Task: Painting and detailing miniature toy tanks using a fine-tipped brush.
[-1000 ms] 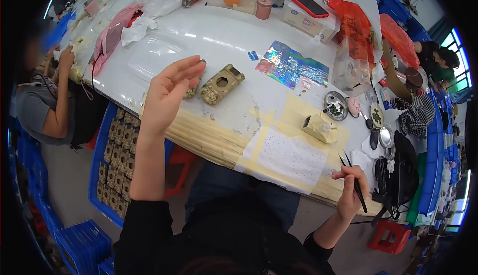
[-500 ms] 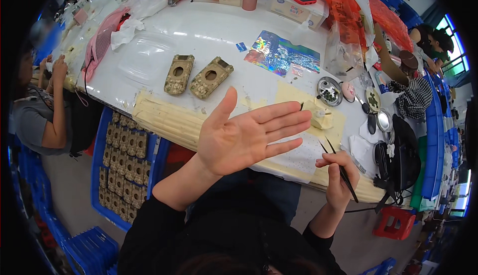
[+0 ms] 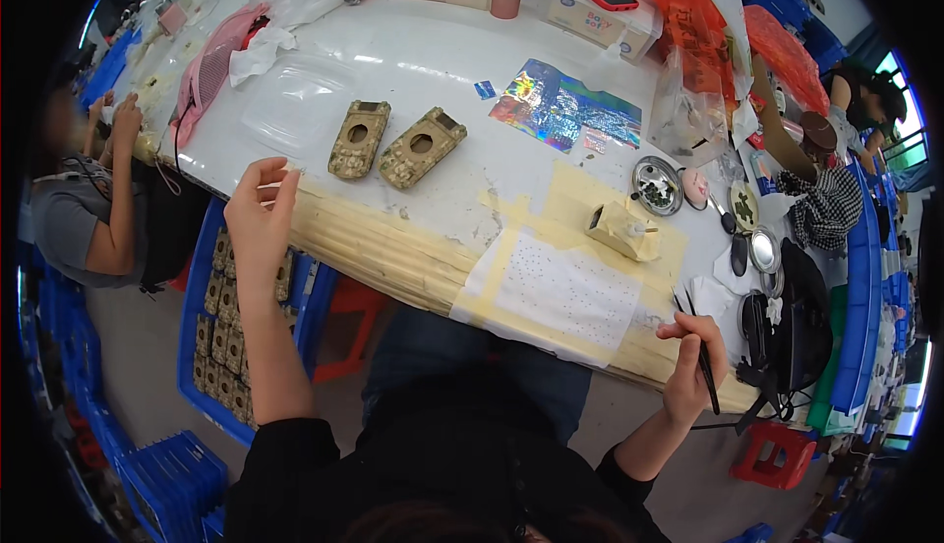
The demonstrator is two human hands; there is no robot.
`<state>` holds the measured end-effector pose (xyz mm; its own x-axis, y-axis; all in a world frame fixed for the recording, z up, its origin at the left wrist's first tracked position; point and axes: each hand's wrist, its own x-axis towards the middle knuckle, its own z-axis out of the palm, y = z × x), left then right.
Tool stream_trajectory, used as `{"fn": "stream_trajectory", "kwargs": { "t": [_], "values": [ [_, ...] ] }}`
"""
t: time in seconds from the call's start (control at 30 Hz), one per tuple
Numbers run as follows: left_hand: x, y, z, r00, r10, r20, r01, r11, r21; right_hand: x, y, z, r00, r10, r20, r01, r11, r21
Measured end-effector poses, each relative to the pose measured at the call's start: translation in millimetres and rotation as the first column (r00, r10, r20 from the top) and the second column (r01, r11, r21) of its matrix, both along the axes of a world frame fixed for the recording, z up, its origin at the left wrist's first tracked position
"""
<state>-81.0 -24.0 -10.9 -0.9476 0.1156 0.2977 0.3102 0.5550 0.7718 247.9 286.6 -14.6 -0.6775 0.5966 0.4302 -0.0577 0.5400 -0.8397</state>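
Observation:
My left hand (image 3: pixel 261 211) is over the table's left front edge, above the blue crate. Its fingers are bent and the thumb stands apart, with nothing visible in it. Two camouflage toy tank hulls (image 3: pixel 358 140), each with a round hole on top, lie side by side to its right. At the front right, my right hand (image 3: pixel 696 361) grips black tweezers (image 3: pixel 704 366) whose tips point up and away. A dotted white sheet (image 3: pixel 560 292) lies taped to the table left of them. Beyond it sits a small tape-covered block (image 3: pixel 621 230).
Below the table at left, a blue crate (image 3: pixel 187 366) holds rows of similar hulls. Round metal tins (image 3: pixel 657 186) with dark bits stand at right, near a black bag (image 3: pixel 798 297). Holographic film (image 3: pixel 568 105) lies mid-table. A co-worker (image 3: pixel 84 213) sits at left; red stools (image 3: pixel 774 452) stand below.
My left hand has swung from the middle, where it was spread flat palm up, to the left edge above the crate. My right hand keeps the tweezers and has hardly moved.

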Motion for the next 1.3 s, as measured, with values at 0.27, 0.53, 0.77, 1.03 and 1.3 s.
{"fn": "stream_trajectory", "kwargs": {
  "t": [0.27, 0.53, 0.77, 1.03, 1.3],
  "values": [
    [-70.5, -47.4, -38.9, 0.951, 0.307, -0.029, -0.302, 0.91, -0.285, 33.0, 26.3, -10.2, 0.96, -0.259, -0.108, 0.278, 0.931, 0.237],
    [-150.0, -66.3, -51.2, 0.91, 0.405, 0.095, -0.325, 0.835, -0.443, 46.8, 26.1, -35.9, 0.921, -0.373, -0.113, 0.389, 0.857, 0.339],
    [-152.6, -46.2, -47.8, 0.924, 0.261, 0.279, -0.229, 0.963, -0.143, 44.9, 25.9, -39.9, 0.913, -0.399, -0.08, 0.396, 0.828, 0.398],
    [-146.2, -47.2, -45.0, 0.907, 0.216, 0.36, -0.3, 0.934, 0.195, 42.7, 26.2, -41.3, 0.913, -0.402, -0.067, 0.394, 0.831, 0.393],
    [-150.8, -69.0, -50.8, 0.877, 0.037, 0.478, -0.382, 0.656, 0.651, 41.4, 24.8, -40.0, 0.909, -0.411, -0.073, 0.406, 0.827, 0.39]
  ]
}}
